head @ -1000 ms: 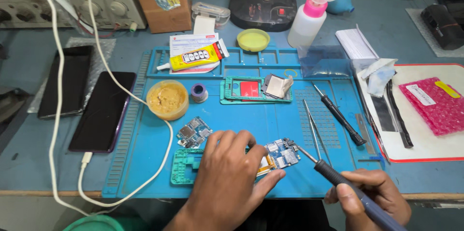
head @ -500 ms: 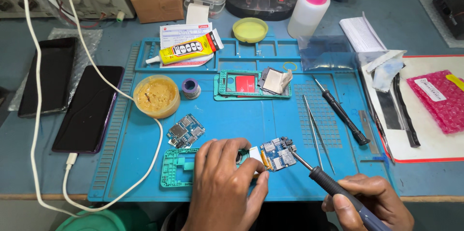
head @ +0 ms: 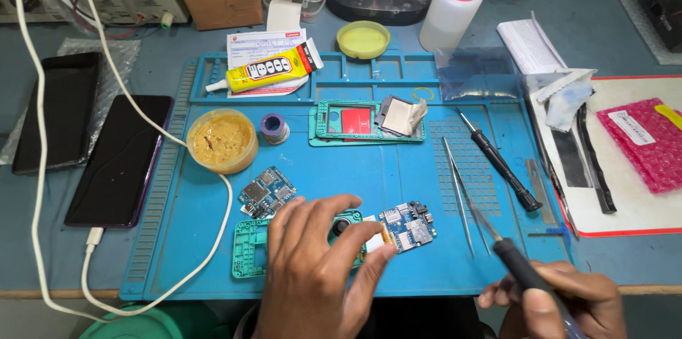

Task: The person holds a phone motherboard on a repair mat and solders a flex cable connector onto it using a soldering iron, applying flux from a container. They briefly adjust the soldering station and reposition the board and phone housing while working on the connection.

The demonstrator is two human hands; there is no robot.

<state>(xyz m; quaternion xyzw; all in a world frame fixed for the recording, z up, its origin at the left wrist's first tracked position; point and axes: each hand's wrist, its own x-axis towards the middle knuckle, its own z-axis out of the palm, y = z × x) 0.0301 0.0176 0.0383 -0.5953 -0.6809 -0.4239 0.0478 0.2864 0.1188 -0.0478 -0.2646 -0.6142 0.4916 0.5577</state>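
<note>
- Fingers of the left hand (head: 312,268) press down on a green phone frame (head: 250,247) at the near edge of the blue work mat (head: 398,176), thumb and forefinger closed on a small yellow flex part (head: 375,237) at the left edge of a blue circuit board (head: 406,225).
- Right hand (head: 561,300), at four o'clock from that board, is wrapped shut around the dark handle of a soldering iron (head: 513,261); its metal tip points toward ten o'clock and ends just beside the board, whether touching I cannot tell.
- Tweezers (head: 458,193) lie at one o'clock from the board, with a black screwdriver (head: 501,161) further right.
- Second small circuit board (head: 267,191) lies at eleven o'clock from the left hand, just above the frame.
- Tub of yellow-brown flux paste (head: 222,140) sits at ten o'clock, a solder spool (head: 273,127) beside it.
- Another green frame (head: 334,126) with a red patch and a metal shield (head: 399,115) lies at twelve o'clock, mid-mat.
- Yellow glue tube (head: 266,73) lies on papers at the mat's far left; a yellow lid (head: 363,39) and a white bottle with pink cap (head: 452,5) stand beyond.
- Two dark phones (head: 119,160) lie left of the mat, a white cable (head: 42,168) looping around them.
</note>
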